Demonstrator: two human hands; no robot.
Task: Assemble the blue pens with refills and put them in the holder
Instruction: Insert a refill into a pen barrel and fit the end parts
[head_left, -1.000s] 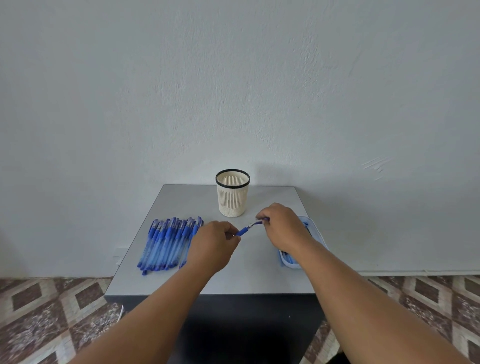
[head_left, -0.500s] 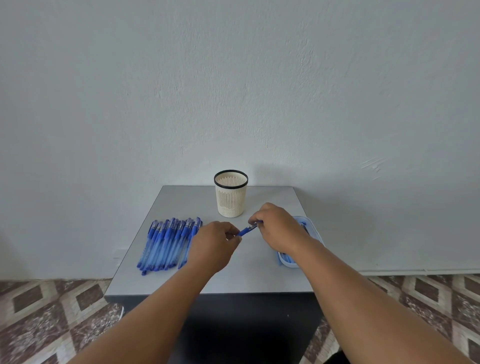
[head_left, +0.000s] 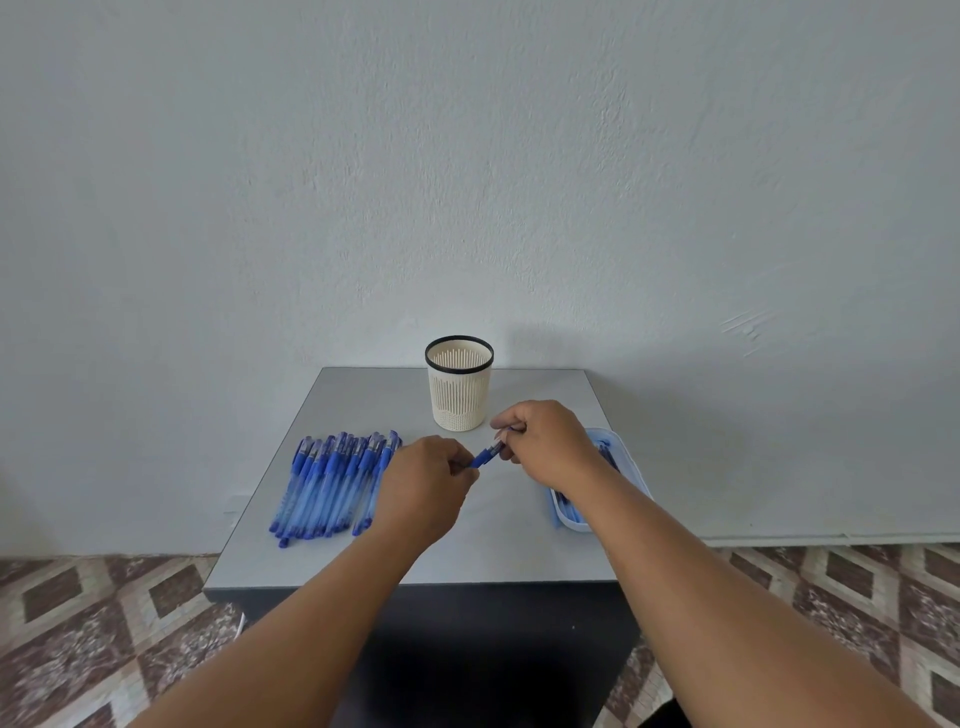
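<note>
Fingers (head_left: 457, 465) of left hand (head_left: 421, 483) grip blue pen (head_left: 485, 457) mid-table; right hand (head_left: 545, 441) pinches its far end. Pen approx. level w/ holder (head_left: 459, 384) base, just in front. Recommend: keep parts coaxial, seat fully. Holder appears to contain 0 pens.

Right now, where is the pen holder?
In the head view, the pen holder stands upright at the table's far edge, centred, just beyond both hands.

1. A plain room, likely a home: a small grey table (head_left: 363, 545) pushed against a bare white wall (head_left: 467, 182).
2. Under the table, patterned brown tiles (head_left: 78, 623) cover the floor.
</note>
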